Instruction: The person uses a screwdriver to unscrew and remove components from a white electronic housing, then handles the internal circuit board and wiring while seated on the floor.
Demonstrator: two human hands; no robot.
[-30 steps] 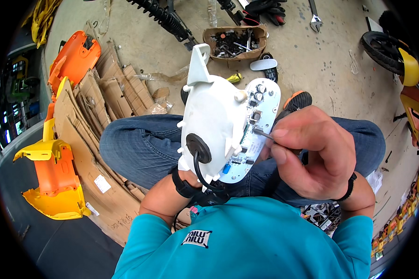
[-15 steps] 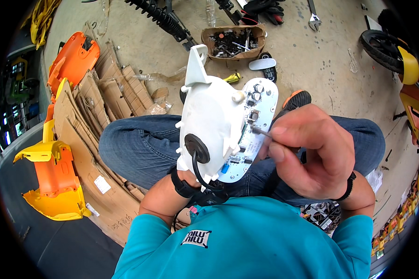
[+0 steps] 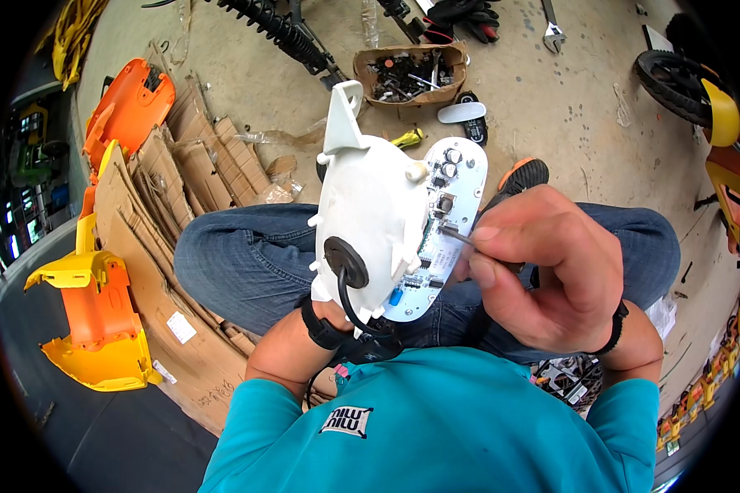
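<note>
A rounded white plastic housing [image 3: 370, 214] sits above my lap, with a black rubber grommet [image 3: 345, 259] and a black cable coming out of it. Alongside its right edge is a white circuit board [image 3: 466, 197], its component side facing up. My left hand [image 3: 335, 315] holds the housing from below; its fingers are mostly hidden behind it. Between thumb and forefinger, my right hand [image 3: 551, 275] pinches a thin metal tool [image 3: 459, 236]. The tool's tip is at the middle of the board, near the small black parts; whether it touches cannot be made out.
Beyond my legs stand a cardboard box [image 3: 411, 97] of small hardware and a yellow-handled screwdriver [image 3: 408, 138]. An adjustable wrench [image 3: 553, 34] lies far off. Flattened cardboard [image 3: 152, 287] and orange-yellow plastic panels [image 3: 99, 316] are at left; a black wheel [image 3: 670, 86] is at far right.
The housing and circuit board have shifted very slightly left. My right hand and the thin metal tool have moved slightly with them, the pinch unchanged.
</note>
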